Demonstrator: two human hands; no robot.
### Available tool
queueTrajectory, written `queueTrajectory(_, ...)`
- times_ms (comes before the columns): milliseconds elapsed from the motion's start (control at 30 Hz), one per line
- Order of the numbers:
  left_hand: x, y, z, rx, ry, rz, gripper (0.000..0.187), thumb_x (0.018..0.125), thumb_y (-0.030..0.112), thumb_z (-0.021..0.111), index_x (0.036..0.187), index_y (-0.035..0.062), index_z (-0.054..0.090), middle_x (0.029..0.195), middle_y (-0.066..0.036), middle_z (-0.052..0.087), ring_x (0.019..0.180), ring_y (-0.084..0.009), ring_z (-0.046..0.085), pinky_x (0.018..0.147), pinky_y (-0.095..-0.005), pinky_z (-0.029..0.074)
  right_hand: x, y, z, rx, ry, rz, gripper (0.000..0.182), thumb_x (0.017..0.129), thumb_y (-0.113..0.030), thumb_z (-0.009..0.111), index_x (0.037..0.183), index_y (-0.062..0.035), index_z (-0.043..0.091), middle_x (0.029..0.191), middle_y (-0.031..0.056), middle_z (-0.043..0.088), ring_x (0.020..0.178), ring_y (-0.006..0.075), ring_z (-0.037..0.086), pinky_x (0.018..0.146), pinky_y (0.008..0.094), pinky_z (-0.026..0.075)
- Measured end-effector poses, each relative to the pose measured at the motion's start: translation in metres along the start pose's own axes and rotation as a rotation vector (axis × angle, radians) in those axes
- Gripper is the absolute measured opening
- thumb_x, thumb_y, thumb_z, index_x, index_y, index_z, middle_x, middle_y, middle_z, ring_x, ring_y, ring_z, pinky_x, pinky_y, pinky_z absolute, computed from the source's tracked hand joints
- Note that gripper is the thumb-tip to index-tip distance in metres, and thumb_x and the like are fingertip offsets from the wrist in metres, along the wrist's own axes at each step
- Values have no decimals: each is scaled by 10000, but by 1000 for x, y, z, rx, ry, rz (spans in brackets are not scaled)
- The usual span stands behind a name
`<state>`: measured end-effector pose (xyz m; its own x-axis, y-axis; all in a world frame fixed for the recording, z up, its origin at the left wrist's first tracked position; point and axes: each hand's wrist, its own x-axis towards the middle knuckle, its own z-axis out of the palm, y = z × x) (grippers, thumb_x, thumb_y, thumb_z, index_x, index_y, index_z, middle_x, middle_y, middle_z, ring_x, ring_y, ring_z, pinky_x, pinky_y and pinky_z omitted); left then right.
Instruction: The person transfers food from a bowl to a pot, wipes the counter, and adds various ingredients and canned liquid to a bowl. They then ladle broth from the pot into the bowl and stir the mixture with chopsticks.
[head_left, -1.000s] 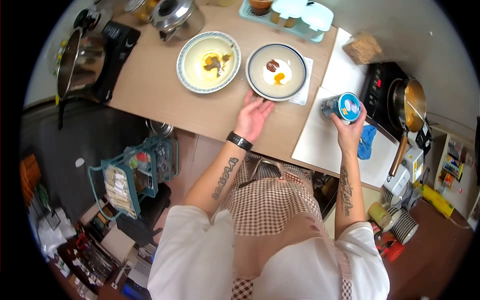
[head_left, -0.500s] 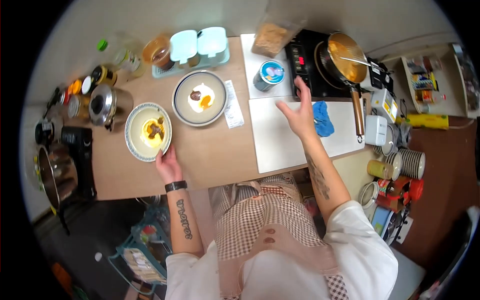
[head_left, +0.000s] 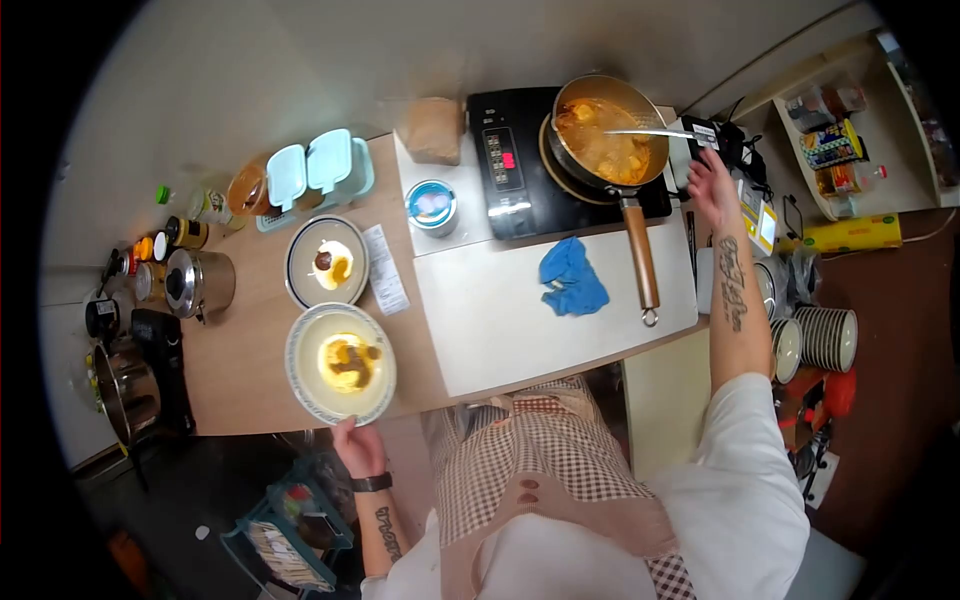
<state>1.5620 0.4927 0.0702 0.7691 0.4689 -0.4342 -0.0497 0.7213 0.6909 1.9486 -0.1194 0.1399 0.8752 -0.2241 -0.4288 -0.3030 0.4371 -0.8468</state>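
My left hand (head_left: 358, 447) grips the near rim of a cream bowl (head_left: 306, 392) with a patterned edge, thumb over the rim. Yellow, white and brown seasonings lie inside it. Just behind stands a similar blue-rimmed bowl (head_left: 302, 275) with white, orange and dark dabs. My right hand (head_left: 713, 190) is raised at the right, fingers apart, just below the handle end of a metal utensil (head_left: 650, 132). That utensil leans across a pan (head_left: 630, 186) of orange-brown, steaming food; its head is hidden in the food. The pan sits on a black induction cooker (head_left: 510, 212).
A blue cloth (head_left: 572, 280) lies on the white board (head_left: 480, 330) below the pan's wooden handle (head_left: 641, 255). Left of the cooker are a blue-lidded can (head_left: 432, 208) and a receipt (head_left: 386, 270). Jars and a lidded pot (head_left: 205, 283) line the left; stacked plates (head_left: 828, 340) stand right.
My left hand has brought the patterned bowl right and nearer my body, in front of the other bowl. The right hand has moved from beside the can to the utensil's handle end. The view shifted right.
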Motion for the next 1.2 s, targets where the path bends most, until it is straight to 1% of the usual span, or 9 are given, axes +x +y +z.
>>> queueTrajectory(100,-32,-40,71,26,-40,-119,604,808,46,548,1400,-1,436,1440,-124,491,1321,-283,475,1130,-452,360,46,-6,11,-88,-181,-58,203,944,-287,656,951,-86,624,757,13,595,612,111,548,458,245,388)
queueTrajectory(133,-38,-54,94,41,-63,-144,607,810,46,548,1404,2,431,1439,-122,492,1327,-284,467,1133,-454,353,41,-12,26,-224,-179,-174,190,953,-263,638,930,-76,623,706,11,582,576,110,544,468,242,398)
queueTrajectory(233,-43,-91,147,55,-151,-203,605,824,46,545,1414,6,416,1437,-118,493,1340,-284,450,1145,-450,331,5,-38,44,-446,-255,-345,205,957,-168,596,999,20,666,834,91,685,660,147,642,567,265,499)
queueTrajectory(333,-33,-120,174,139,-226,-246,618,835,17,533,1436,34,393,1452,-107,472,1347,-269,439,1130,-433,350,-29,-47,40,-577,-358,-425,231,961,-126,575,1070,52,673,902,123,708,757,162,679,682,279,548)
queueTrajectory(500,-22,-139,224,227,-315,-272,662,838,1,512,1472,59,333,1438,-101,465,1308,-249,468,1103,-413,383,-59,-45,17,-682,-312,-574,242,981,-104,548,1139,35,669,976,113,714,899,164,692,835,269,541)
queueTrajectory(600,-15,-145,226,240,-329,-285,658,841,-3,497,1474,67,331,1423,-102,475,1295,-244,478,1086,-400,404,-70,-35,12,-714,-241,-639,248,991,-105,533,1140,45,662,1012,112,709,916,172,694,835,272,543)
queueTrajectory(867,-19,-139,198,305,-242,-259,627,853,-11,488,1460,54,346,1407,-102,487,1274,-244,496,1072,-401,419,-75,0,18,-445,-251,-502,244,1006,-106,513,1138,60,636,1005,164,703,923,198,703,809,269,562)
queueTrajectory(1067,-30,-134,160,297,-201,-313,606,854,-19,496,1444,38,368,1389,-106,507,1273,-244,501,1068,-396,422,-93,-1,27,-536,-331,-511,247,1000,-95,523,1136,76,639,995,158,708,927,202,703,826,280,559)
queueTrajectory(1200,-29,-141,140,283,-192,-339,586,847,-37,494,1421,27,394,1378,-107,521,1273,-242,504,1070,-392,418,-95,-4,22,-670,-286,-620,243,997,-77,520,1145,75,639,1000,152,710,929,202,704,845,286,553)
